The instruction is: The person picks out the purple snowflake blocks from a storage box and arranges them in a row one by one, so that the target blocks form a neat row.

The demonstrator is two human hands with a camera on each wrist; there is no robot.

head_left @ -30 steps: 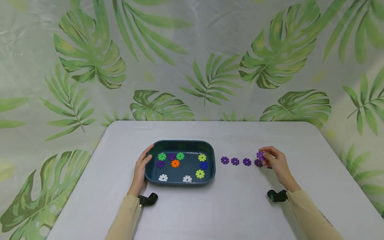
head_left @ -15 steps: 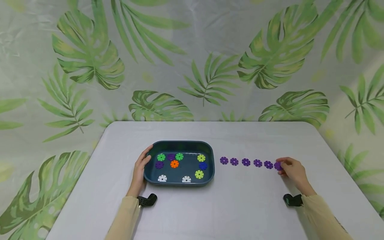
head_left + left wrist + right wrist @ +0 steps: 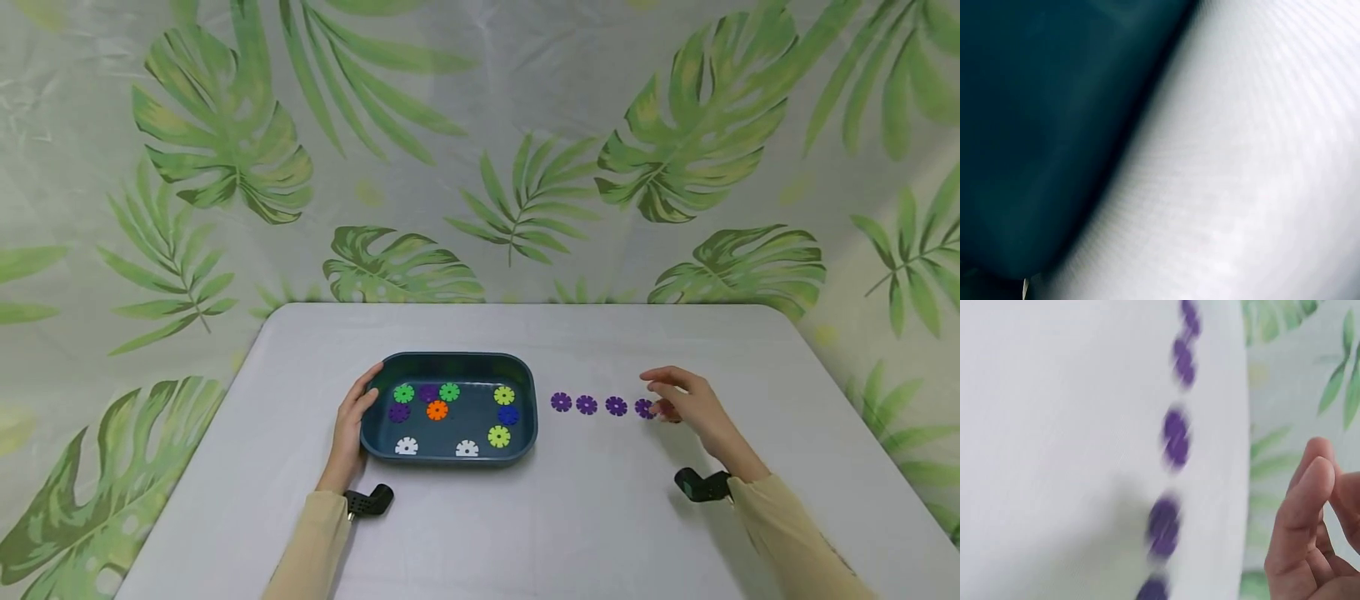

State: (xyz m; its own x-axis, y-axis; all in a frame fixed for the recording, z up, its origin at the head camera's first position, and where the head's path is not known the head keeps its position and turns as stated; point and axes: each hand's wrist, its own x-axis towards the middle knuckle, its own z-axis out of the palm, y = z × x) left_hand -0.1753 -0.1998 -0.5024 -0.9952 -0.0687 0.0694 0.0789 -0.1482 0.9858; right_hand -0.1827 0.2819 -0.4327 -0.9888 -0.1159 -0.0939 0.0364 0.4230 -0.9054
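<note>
The left hand (image 3: 348, 425) grips the left end of a dark teal tray (image 3: 450, 460), thumb at the rim and fingers along the outer wall. The tray's blurred side (image 3: 1054, 144) fills the left wrist view. To the right of the tray, several purple notched plastic discs (image 3: 587, 405) lie in a row on the table. Over the right part of this row hovers the right hand (image 3: 690, 408), loosely bent and holding nothing, covering the discs beneath. In the right wrist view its fingers (image 3: 1300, 512) show bare, beside the blurred row of purple discs (image 3: 1176, 437).
Inside the tray lie notched discs in green, purple, orange (image 3: 437, 410), yellow, blue (image 3: 508, 415) and white (image 3: 407, 446). A white cloth covers the table (image 3: 480, 533). Behind it hangs a leaf-patterned curtain (image 3: 525, 125).
The right hand carried a purple disc rightward and set it at the row's right end, then let go and came back left, empty. The left hand stayed at the tray.
</note>
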